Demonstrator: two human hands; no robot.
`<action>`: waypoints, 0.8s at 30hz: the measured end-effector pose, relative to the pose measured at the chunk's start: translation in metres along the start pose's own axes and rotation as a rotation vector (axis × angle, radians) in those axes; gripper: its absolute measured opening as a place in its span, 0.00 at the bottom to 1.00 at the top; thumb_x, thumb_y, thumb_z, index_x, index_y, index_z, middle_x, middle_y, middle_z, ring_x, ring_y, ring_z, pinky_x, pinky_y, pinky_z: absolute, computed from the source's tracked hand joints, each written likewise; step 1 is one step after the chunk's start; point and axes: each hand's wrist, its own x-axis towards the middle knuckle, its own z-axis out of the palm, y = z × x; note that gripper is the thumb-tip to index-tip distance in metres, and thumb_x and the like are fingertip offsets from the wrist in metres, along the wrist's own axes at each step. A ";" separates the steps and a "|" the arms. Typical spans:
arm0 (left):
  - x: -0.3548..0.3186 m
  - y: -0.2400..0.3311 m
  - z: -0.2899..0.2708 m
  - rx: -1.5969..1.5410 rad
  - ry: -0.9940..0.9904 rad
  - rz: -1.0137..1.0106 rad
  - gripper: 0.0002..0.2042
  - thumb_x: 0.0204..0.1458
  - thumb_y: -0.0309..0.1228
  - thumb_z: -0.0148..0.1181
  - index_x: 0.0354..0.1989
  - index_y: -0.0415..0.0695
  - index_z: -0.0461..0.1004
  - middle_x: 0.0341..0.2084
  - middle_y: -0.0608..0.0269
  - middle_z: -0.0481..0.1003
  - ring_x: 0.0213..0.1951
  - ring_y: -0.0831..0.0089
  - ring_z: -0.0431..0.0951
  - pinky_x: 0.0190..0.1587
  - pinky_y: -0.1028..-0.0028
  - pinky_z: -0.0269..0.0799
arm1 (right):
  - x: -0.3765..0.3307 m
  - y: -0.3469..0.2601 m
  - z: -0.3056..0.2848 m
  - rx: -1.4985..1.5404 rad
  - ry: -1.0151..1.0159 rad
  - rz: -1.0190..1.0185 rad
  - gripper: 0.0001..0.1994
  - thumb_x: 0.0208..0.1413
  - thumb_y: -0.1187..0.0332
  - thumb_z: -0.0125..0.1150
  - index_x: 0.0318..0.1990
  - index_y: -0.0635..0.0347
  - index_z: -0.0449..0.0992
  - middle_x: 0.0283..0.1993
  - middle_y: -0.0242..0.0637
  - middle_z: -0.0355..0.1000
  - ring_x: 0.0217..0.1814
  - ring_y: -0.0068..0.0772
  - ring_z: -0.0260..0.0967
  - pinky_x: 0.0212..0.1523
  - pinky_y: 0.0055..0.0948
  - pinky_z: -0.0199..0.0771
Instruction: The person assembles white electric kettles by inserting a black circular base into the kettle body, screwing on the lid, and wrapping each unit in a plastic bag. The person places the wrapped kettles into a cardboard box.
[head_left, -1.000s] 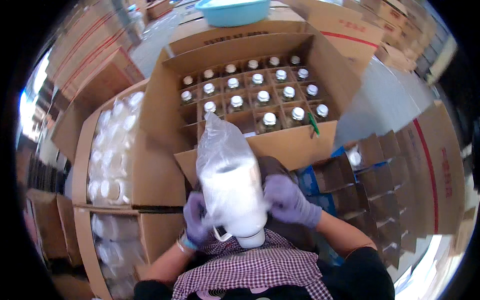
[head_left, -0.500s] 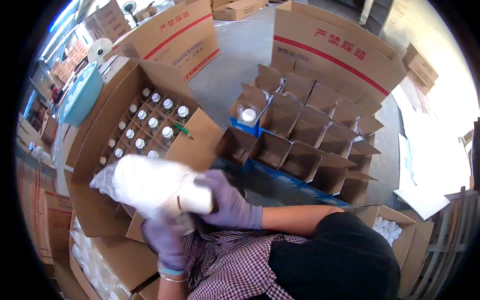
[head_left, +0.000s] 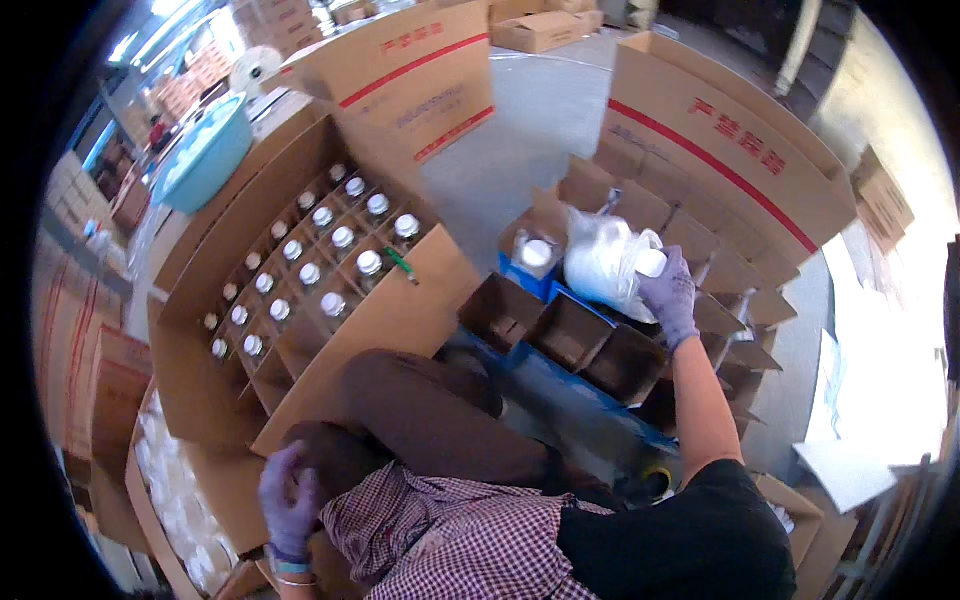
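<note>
A white bottle in clear plastic wrap (head_left: 600, 262) lies tilted over the small open blue-edged boxes (head_left: 560, 335). My gloved right hand (head_left: 668, 292) grips its white-capped end from the right. My left hand (head_left: 290, 500), also in a purple glove, is low at the left beside my knee. It is empty, its fingers loosely bent and apart. One of the small boxes holds a wrapped bottle with a white cap (head_left: 536, 253). To the left, a large divided carton (head_left: 175, 385) holds rows of white-capped bottles (head_left: 343, 237).
A thin green tool (head_left: 402, 265) lies on the carton's flap. Tall cartons with red stripes (head_left: 715, 150) stand behind the boxes. At the far left is a light-blue basin (head_left: 205, 155). Clear-wrapped white items (head_left: 180, 490) fill a box at lower left; white sheets (head_left: 850, 480) lie right.
The wrapped bottle has moved from in front of me at the left to over the small boxes, in my right hand. My left hand has let go and dropped back to the lower left.
</note>
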 end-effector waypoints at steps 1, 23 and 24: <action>-0.015 -0.022 -0.018 -0.025 0.074 -0.081 0.17 0.54 0.24 0.61 0.53 0.38 0.77 0.46 0.52 0.80 0.48 0.60 0.81 0.55 0.64 0.75 | 0.016 0.004 0.020 -0.119 -0.058 0.023 0.34 0.42 0.48 0.74 0.53 0.61 0.71 0.55 0.56 0.73 0.59 0.55 0.72 0.60 0.43 0.73; -0.212 -0.256 -0.209 0.774 0.414 -1.216 0.49 0.43 0.61 0.70 0.67 0.39 0.65 0.60 0.41 0.72 0.62 0.49 0.72 0.64 0.56 0.67 | 0.141 0.065 0.175 -0.535 -0.497 -0.196 0.28 0.63 0.55 0.61 0.64 0.64 0.72 0.59 0.52 0.75 0.54 0.54 0.75 0.56 0.44 0.75; -0.203 -0.270 -0.211 0.772 0.316 -1.290 0.52 0.41 0.64 0.70 0.69 0.38 0.63 0.62 0.40 0.70 0.64 0.48 0.70 0.66 0.56 0.65 | 0.143 0.054 0.170 -0.465 -0.454 -0.274 0.28 0.62 0.56 0.61 0.63 0.66 0.71 0.60 0.54 0.73 0.56 0.55 0.73 0.58 0.45 0.72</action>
